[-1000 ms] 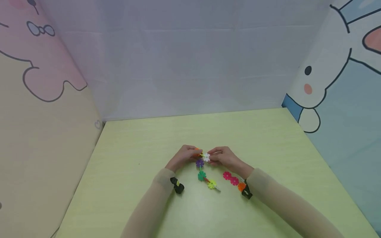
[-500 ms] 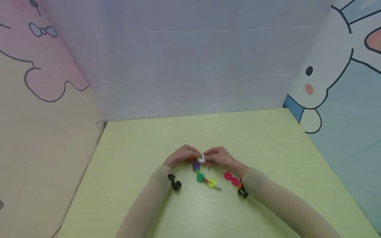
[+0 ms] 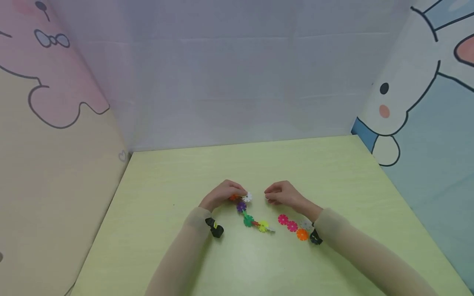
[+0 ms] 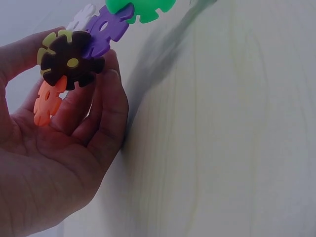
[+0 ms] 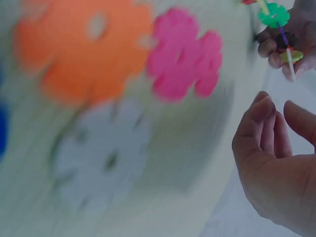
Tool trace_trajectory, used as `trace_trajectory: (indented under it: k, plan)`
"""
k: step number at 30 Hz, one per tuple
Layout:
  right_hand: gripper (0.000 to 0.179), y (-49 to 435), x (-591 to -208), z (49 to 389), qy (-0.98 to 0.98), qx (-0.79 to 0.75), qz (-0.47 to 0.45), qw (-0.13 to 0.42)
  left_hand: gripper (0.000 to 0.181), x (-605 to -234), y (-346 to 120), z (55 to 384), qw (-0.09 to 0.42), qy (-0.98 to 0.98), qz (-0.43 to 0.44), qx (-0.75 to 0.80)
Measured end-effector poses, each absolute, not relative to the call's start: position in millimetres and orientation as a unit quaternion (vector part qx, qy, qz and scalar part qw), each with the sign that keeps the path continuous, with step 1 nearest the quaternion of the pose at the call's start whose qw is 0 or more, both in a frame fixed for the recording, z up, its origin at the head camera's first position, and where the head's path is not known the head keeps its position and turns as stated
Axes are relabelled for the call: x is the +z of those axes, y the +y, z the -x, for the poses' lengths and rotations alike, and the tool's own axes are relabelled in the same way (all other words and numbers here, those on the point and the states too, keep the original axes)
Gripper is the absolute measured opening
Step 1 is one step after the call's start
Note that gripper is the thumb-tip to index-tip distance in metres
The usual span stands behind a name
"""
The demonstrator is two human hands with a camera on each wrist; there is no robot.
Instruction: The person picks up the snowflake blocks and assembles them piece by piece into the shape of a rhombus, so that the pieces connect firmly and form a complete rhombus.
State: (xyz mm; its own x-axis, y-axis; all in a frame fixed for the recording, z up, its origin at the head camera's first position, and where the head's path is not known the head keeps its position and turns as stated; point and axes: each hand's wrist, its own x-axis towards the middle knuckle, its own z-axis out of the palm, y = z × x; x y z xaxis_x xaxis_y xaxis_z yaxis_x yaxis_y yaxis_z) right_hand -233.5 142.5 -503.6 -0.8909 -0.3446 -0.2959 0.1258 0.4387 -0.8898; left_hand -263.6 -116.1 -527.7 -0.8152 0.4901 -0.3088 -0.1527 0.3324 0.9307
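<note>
Chain (image 3: 241, 206) of notched, flower-shaped discs bends above the table (image 3: 177, 172), with one green disc (image 3: 248, 220) partway along it. Beyond and to the left of the green disc, the left hand (image 3: 224, 194) grips the chain's far end, fingers curled inward. Six discs of the chain show in the left wrist view: one each of white (image 4: 83, 17), yellow (image 4: 41, 56), dark brown (image 4: 84, 64), orange (image 4: 48, 101), purple (image 4: 111, 35) and the green. The yellow one sits behind the dark brown one, mostly covered.

Just right of the green disc, the chain's near end carries a red disc (image 3: 255, 224), another yellow disc (image 3: 263, 226) and a pale end disc (image 3: 271, 230), seen nearly edge-on.

Farther off to the green disc's right and beyond it, the right hand (image 3: 284, 194) holds nothing; its fingers bend loosely, thumb apart. Nearer and right of the green disc, four loose discs are countable: two pink discs (image 3: 283, 219), one loose orange disc (image 3: 302, 234) and one loose white disc (image 3: 305, 224).
</note>
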Motion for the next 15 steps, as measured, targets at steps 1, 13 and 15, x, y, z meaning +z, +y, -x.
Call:
trace_trajectory:
  k: [1, 13, 15]
  plan:
    - [0.021, 147, -505, 234, 0.832, -0.502, 0.078, 0.221, 0.020, -528, -118, 264, 0.281, 0.765, -0.110, 0.569]
    - [0.020, 179, -508, 230, 0.898, -0.320, 0.180, 0.244, 0.018, -535, -129, 272, 0.259, 0.761, -0.082, 0.589]
    - [0.023, 179, -508, 227, 0.901, -0.307, 0.180, 0.249, 0.018, -537, -131, 273, 0.261, 0.759, -0.080, 0.591]
